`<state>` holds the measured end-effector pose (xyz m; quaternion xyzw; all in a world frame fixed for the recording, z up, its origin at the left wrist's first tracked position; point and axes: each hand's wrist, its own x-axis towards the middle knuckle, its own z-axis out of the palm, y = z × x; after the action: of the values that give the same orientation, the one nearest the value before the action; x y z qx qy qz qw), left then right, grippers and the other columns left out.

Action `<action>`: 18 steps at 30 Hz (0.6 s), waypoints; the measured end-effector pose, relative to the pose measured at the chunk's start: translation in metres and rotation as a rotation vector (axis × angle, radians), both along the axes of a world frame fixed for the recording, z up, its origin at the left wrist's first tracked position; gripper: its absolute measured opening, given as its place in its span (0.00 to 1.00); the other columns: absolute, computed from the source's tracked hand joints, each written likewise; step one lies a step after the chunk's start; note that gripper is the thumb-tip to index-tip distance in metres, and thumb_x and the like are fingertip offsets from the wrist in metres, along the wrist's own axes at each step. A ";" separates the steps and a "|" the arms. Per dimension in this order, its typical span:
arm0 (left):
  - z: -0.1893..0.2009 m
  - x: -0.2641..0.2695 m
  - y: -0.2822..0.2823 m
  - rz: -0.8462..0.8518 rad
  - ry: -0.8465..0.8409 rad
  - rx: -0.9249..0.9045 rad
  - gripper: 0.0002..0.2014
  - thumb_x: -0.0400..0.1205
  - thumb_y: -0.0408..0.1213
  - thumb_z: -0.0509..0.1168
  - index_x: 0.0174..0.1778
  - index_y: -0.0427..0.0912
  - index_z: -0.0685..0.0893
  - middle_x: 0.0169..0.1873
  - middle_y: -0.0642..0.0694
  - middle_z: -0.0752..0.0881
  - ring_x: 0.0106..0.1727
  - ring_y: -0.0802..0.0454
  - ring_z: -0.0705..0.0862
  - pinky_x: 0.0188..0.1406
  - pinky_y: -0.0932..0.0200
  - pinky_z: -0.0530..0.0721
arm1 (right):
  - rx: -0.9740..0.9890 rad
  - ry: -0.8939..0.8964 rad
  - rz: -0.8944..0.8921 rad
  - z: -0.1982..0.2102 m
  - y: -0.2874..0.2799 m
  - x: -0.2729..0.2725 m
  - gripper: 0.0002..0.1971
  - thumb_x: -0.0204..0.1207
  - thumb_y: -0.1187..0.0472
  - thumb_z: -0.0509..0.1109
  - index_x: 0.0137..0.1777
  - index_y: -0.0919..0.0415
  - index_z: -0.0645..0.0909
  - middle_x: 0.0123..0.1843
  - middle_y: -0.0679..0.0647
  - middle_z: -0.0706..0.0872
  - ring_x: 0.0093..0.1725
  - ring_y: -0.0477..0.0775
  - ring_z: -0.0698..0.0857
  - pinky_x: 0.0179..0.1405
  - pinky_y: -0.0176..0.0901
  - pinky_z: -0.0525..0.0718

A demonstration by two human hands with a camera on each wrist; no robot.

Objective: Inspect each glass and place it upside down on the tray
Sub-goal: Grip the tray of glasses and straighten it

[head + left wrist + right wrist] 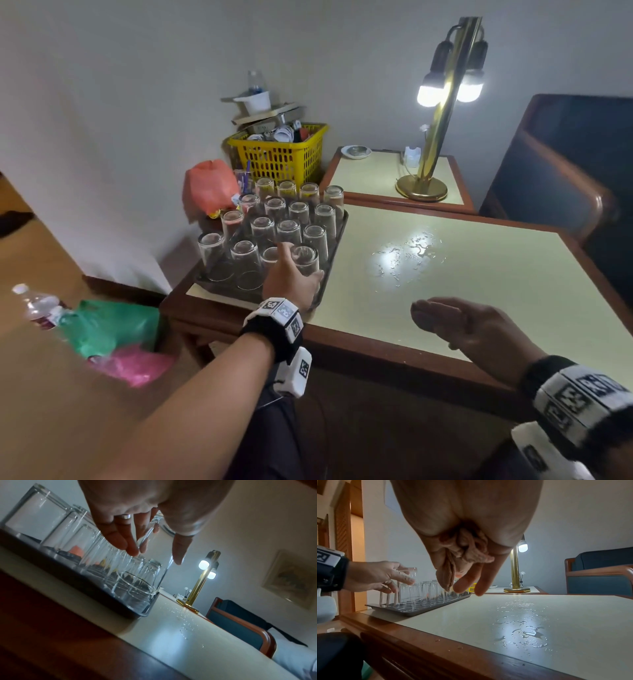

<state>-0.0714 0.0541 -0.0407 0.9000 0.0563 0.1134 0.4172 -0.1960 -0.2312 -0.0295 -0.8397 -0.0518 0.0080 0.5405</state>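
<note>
While your left hand reaches over the tray's near-right corner, its fingers are spread loosely round the nearest glass, which stands upside down on the tray w/ the other inverted glasses; can't tell if they touch it. Your right hand hovers flat, fingers straight & together, over the tabletop, near water drops.
</note>
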 end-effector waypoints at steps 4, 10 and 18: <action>-0.012 0.004 -0.002 0.002 0.034 0.001 0.33 0.76 0.45 0.82 0.72 0.46 0.72 0.59 0.43 0.90 0.59 0.38 0.88 0.58 0.49 0.83 | -0.058 0.001 0.002 -0.016 0.000 0.006 0.19 0.78 0.69 0.77 0.67 0.54 0.86 0.60 0.42 0.92 0.64 0.47 0.90 0.67 0.50 0.85; -0.019 0.011 -0.004 0.032 0.054 0.002 0.33 0.75 0.47 0.82 0.70 0.46 0.73 0.59 0.43 0.90 0.59 0.39 0.89 0.59 0.47 0.86 | -0.113 0.058 -0.042 -0.030 0.009 0.016 0.18 0.76 0.65 0.80 0.62 0.45 0.88 0.58 0.41 0.93 0.61 0.46 0.91 0.70 0.60 0.83; -0.016 0.017 -0.009 0.025 0.061 0.143 0.31 0.77 0.49 0.80 0.68 0.40 0.73 0.67 0.40 0.86 0.66 0.38 0.86 0.60 0.45 0.83 | -0.164 0.105 -0.072 -0.031 0.024 0.025 0.16 0.74 0.60 0.80 0.60 0.41 0.89 0.56 0.40 0.93 0.59 0.48 0.91 0.67 0.61 0.85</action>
<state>-0.0540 0.0455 -0.0569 0.9298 0.0721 0.0951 0.3483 -0.1714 -0.2074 -0.0603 -0.8808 0.0075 0.0367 0.4720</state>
